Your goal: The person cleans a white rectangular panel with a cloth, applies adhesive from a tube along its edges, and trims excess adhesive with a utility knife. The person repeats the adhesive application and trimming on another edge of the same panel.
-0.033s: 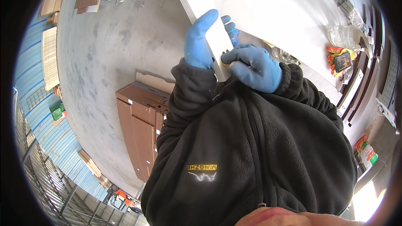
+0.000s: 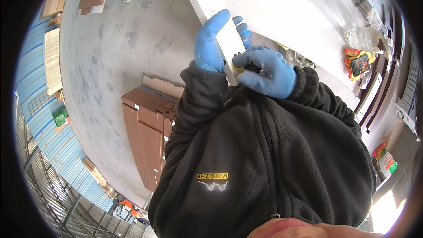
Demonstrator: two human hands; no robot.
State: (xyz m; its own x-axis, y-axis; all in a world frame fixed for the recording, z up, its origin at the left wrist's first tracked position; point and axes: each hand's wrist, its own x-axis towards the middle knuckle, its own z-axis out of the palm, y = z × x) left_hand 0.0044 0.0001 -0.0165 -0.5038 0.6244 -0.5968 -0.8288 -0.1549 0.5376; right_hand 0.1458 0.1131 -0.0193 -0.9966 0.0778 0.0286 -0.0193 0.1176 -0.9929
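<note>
Both gloved, left hand still clasping white bar, right hand spread wider, hold unclear

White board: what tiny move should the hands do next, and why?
Maybe lift the right hand slightly off the white board to see the dark holes better. Its fingers sit right beside them, covering part of the board's near end, while the left hand grips the board and could probably steady it.
</note>
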